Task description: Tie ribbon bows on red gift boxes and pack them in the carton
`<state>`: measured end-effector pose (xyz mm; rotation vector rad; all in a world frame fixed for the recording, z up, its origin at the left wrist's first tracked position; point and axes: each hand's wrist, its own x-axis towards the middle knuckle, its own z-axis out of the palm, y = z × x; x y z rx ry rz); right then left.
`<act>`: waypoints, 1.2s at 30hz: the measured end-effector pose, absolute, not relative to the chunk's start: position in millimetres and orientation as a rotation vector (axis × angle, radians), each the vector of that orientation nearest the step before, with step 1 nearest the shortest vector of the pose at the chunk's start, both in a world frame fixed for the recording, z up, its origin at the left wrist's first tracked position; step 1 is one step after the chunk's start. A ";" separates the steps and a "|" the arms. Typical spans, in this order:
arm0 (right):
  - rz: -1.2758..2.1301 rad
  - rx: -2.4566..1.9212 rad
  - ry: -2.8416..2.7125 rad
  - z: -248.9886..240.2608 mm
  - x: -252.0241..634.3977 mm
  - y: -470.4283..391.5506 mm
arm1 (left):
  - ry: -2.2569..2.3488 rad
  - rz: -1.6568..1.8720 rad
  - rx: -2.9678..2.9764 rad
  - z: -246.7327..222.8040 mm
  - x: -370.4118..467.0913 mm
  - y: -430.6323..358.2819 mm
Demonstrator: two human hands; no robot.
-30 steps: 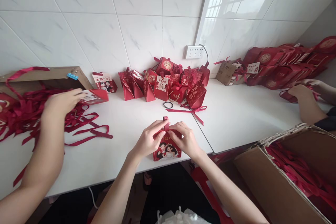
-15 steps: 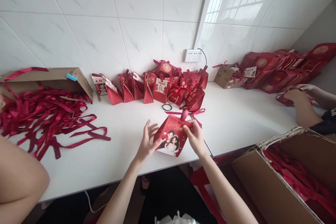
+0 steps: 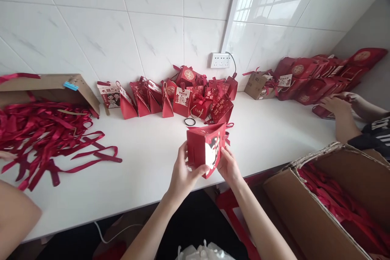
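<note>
Between my two hands is a red paper gift box with a printed couple on one panel, raised over the table's front edge and turned so that a plain red side shows. My left hand grips its left side, the thumb across the lower front. On the right side my right hand has its fingers closed on the box; some fingertips are hidden behind it. A dark red ribbon shows just beyond the box. Behind it on the table lies a black ring.
Several finished-looking red boxes stand along the tiled wall. Loose red ribbons spill from a cardboard box at left. At right are stacked red boxes, a co-worker's hands and an open carton. Another person's arm is at left.
The gift box has been turned, its printed panel now facing right and its side showing. My right hand has moved from its top to its right side. The view has shifted slightly.
</note>
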<state>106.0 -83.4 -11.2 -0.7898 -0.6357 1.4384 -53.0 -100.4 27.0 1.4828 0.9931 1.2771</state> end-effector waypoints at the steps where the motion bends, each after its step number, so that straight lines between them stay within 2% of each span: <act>1: 1.510 -0.808 -0.604 -8.4 105.4 -88.6 | 0.983 1.277 1.457 32.0 -53.0 -100.6; 4: 1.676 -0.875 -0.446 -5.0 101.8 -105.0 | 0.932 1.238 1.358 43.1 -52.9 -101.3; 7: 1.703 -0.911 -0.263 -3.5 100.3 -117.1 | 0.879 1.175 1.238 47.6 -51.8 -100.9; 11: 1.601 -0.963 -0.136 9.9 108.8 -125.9 | 0.839 1.169 1.059 45.6 -48.7 -97.5; 18: 1.330 -1.094 -0.330 40.3 132.3 -140.9 | 0.844 1.022 0.785 36.4 -34.1 -93.7; 23: 1.203 -1.015 -0.665 41.7 147.2 -178.3 | 0.689 1.059 1.113 24.6 -1.4 -108.7; 28: 0.839 -1.336 -1.006 50.3 181.6 -243.9 | 0.560 0.915 1.382 10.4 46.1 -128.1; 32: 0.252 -1.609 -0.838 69.5 246.4 -301.0 | 0.278 0.583 1.917 8.0 91.3 -131.3; 34: 0.024 -1.742 -0.680 79.8 288.9 -330.5 | 0.186 0.590 2.233 5.3 115.7 -128.6; 36: -0.033 -1.995 -0.625 87.6 330.9 -356.7 | 0.120 0.680 2.477 -1.8 139.6 -125.1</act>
